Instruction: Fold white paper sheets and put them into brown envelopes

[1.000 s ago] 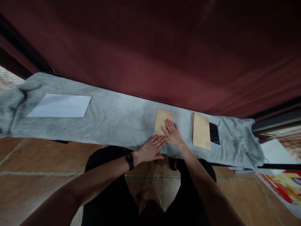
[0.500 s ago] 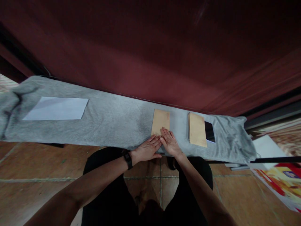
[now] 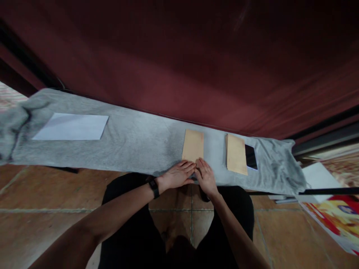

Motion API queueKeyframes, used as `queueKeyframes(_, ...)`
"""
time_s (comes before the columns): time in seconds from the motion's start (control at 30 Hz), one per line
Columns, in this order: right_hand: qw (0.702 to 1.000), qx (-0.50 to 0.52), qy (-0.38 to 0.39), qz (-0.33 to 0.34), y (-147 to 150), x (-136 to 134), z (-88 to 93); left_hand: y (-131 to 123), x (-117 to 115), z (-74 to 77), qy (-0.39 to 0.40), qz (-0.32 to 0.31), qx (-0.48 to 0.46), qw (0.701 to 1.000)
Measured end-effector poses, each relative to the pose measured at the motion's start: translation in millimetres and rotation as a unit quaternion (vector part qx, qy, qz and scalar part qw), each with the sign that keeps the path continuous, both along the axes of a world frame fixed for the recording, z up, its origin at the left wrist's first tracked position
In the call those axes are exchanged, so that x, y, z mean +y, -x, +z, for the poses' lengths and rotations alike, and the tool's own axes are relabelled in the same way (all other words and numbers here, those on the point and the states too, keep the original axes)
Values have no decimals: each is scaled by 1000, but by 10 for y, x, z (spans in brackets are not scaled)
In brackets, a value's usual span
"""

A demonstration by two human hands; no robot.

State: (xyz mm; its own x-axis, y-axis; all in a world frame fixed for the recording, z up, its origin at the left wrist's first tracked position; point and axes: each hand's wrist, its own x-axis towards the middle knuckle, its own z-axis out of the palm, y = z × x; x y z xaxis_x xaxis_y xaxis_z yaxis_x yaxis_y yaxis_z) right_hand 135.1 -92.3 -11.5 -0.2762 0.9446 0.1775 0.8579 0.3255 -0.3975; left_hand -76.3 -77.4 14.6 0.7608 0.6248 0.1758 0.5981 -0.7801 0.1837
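A brown paper envelope [image 3: 193,144] lies flat on the grey cloth, straight in front of me. My left hand [image 3: 179,173] rests across its near end, fingers stretched out flat towards the right; a black band is on that wrist. Beside it, my right hand [image 3: 205,175] lies on the near right corner with its fingers extended forward and close together. The fingertips of both hands meet, and they hide the envelope's near edge. To the right is a small stack of similar brown envelopes [image 3: 237,154].
A dark-screened phone [image 3: 250,157] lies partly under the stack. White paper [image 3: 74,127] is at the left on the grey cloth [image 3: 137,142]. A dark red panel [image 3: 168,82] rises behind the cloth. A colourful printed box or bag [image 3: 336,220] stands low at the right.
My right hand has drawn back slightly towards me along the envelope, its fingers less spread. The left hand stays at the near end. The view has shifted a little.
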Motion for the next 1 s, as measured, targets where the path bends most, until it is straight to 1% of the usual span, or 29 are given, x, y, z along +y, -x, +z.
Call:
queueKeyframes(0.1,994,26,-27,-106,16,5,-10,-16,7,10,4,-2,-11,1000)
queueKeyframes(0.17,987,27,-27,-154,48,42,-1,-30,11,9,6,8,-12,1000)
queueKeyframes(0.23,983,33,-18,-179,87,95,15,-46,17,2,7,21,-12,1000)
queueKeyframes(0.33,978,65,-9,-197,125,182,33,-74,33,1,10,42,-15,999)
queueKeyframes(0.4,974,98,-7,-204,123,237,35,-96,45,14,9,51,-11,999)
queueKeyframes(0.47,964,158,4,-214,102,288,34,-121,53,35,5,56,-2,998)
queueKeyframes(0.57,930,287,52,-226,77,346,50,-152,66,63,-1,70,1,998)
queueKeyframes(0.67,888,392,107,-216,115,353,141,-161,95,87,-3,97,-10,995)
queueKeyframes(0.7,868,433,122,-210,144,342,195,-157,112,99,-1,108,-15,994)
queueKeyframes(0.77,811,531,148,-194,217,310,335,-142,162,134,11,136,-36,990)
queueKeyframes(0.8,790,565,153,-183,253,295,414,-133,194,158,23,155,-58,986)
queueKeyframes(0.83,778,584,154,-170,286,283,490,-124,230,186,39,182,-94,978)
queueKeyframes(0.87,775,594,150,-156,313,277,558,-117,269,215,62,214,-146,964)
queueKeyframes(0.9,777,595,146,-144,334,277,612,-111,307,244,93,247,-214,940)
queueKeyframes(0.93,783,589,144,-136,350,283,647,-108,341,272,132,279,-295,904)
queueKeyframes(0.97,792,578,146,-132,362,294,661,-108,368,295,177,303,-382,855)
queueKeyframes(1.0,800,565,154,-132,373,307,653,-111,385,313,225,316,-465,796)
